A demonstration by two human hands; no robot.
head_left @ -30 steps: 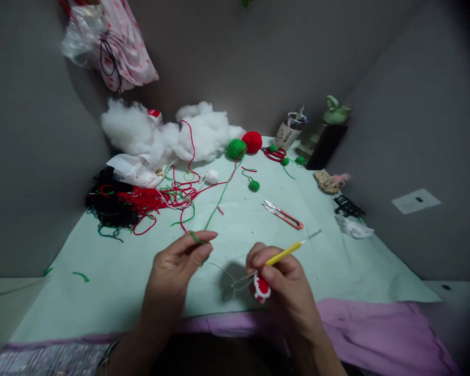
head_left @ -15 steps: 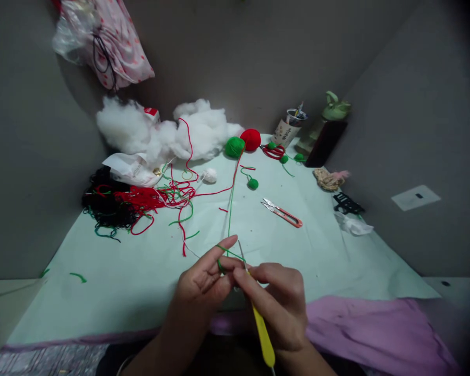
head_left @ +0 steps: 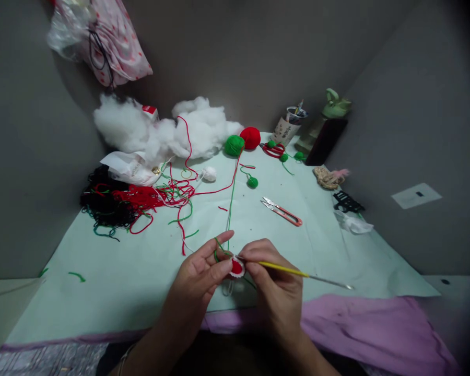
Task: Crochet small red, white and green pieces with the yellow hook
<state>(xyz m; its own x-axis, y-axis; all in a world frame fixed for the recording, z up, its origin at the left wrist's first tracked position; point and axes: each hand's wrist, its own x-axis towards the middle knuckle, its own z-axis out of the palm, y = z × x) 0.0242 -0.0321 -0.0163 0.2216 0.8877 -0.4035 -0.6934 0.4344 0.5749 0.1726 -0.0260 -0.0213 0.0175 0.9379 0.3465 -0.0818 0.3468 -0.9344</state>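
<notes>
My left hand pinches a small red crochet piece with a white edge, and a green strand loops over its forefinger. That strand runs up the table to a green yarn ball. My right hand is closed round a yellow-handled crochet hook, its hook end at the piece and its metal tail pointing right. Both hands meet above the near part of the pale green table cover.
Red-handled snips lie just beyond my hands. A red yarn ball, white stuffing, tangled red, green and black yarn, a cup of tools and a dark box sit farther back. Purple cloth lies near.
The red piece has come into view between my fingers. The hook's handle has swung from pointing toward me to pointing right. My hands have stayed together.
</notes>
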